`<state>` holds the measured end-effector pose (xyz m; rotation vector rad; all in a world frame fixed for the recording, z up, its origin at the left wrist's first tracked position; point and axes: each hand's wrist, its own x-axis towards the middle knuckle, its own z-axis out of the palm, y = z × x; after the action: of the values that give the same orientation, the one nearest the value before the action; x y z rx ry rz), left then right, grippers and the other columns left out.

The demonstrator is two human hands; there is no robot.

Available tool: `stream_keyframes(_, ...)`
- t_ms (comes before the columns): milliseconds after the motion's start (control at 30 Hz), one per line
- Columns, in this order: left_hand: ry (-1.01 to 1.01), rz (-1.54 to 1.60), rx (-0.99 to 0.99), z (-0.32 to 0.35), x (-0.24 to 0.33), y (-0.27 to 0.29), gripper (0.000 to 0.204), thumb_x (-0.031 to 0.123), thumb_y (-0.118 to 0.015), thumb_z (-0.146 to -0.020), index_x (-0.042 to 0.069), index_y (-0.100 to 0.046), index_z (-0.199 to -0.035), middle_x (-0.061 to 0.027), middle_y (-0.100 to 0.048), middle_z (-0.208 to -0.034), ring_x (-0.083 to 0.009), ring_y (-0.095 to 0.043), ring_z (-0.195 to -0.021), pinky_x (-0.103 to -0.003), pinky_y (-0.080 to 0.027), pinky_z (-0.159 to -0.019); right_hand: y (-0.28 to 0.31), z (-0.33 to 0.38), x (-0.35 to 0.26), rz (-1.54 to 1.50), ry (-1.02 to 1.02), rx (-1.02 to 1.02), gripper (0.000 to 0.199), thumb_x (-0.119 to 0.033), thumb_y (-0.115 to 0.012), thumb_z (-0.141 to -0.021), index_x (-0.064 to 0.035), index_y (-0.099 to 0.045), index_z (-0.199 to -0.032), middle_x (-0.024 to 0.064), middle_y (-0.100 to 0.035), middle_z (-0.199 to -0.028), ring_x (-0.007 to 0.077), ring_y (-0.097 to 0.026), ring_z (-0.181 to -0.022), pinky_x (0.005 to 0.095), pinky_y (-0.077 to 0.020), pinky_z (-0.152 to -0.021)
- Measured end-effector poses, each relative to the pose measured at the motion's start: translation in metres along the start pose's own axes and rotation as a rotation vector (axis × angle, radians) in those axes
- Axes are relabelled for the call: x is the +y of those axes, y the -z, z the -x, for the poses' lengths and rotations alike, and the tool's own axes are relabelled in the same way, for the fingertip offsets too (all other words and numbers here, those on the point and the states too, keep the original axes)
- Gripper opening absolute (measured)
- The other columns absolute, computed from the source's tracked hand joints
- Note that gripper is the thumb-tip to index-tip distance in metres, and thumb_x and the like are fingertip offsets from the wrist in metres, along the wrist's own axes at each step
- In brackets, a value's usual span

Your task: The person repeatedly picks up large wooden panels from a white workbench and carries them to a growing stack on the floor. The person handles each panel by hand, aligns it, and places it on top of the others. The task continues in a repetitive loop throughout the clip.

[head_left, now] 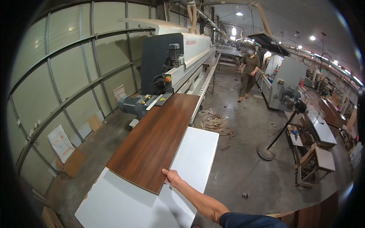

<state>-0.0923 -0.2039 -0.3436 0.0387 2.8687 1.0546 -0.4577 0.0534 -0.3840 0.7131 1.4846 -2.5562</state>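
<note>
A long brown wood-grain panel (154, 142) lies slantwise, its far end at the front of a long edge-banding machine (190, 57). Its near end overhangs a white board (195, 152) and casts a shadow on it. My right hand (172, 178) is closed on the panel's right edge close to the near corner. The thumb rests on top, while the other fingers are mostly hidden below the edge. My bare right forearm and dark blue sleeve come in from the lower right. My left hand does not show.
A motor (133, 105) juts out left of the panel's far end. Tangled strips (212, 121) litter the floor to the right. A person (249, 70) in dark clothes stands farther back. A round-based pole stand (266, 152) and a wooden stool (319, 161) are at right.
</note>
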Motion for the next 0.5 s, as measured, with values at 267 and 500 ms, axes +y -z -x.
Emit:
stream_keyframes(267, 0.381, 1.48, 0.112, -0.072, -0.022, 0.008, 0.048, 0.021, -0.049, -0.095, -0.004, -0.038, -0.134, -0.0231, -0.044, -0.133, -0.0333, -0.042, -0.125, -0.04, -0.035, -0.106, 0.015, 0.148, 0.06, 0.019, -0.097, -0.107, 0.025, -0.02, -0.063, -0.088, 0.0018, -0.058, -0.1, 0.0061, -0.064, -0.089, 0.0159, -0.062, -0.073, 0.0295, -0.0526, -0.062)
stream_keyframes(500, 0.562, 1.67, 0.123, -0.031, -0.059, 0.018, 0.045, 0.025, -0.051, -0.095, -0.009, -0.046, -0.125, -0.0159, -0.055, -0.118, -0.0274, -0.052, -0.108, -0.041, -0.043, -0.095, 0.027, 0.298, 0.149, 0.08, -0.277, -0.027, 0.018, -0.021, -0.064, -0.089, -0.0049, -0.057, -0.092, -0.0016, -0.054, -0.075, 0.0099, -0.047, -0.06, 0.0263, -0.0445, -0.057)
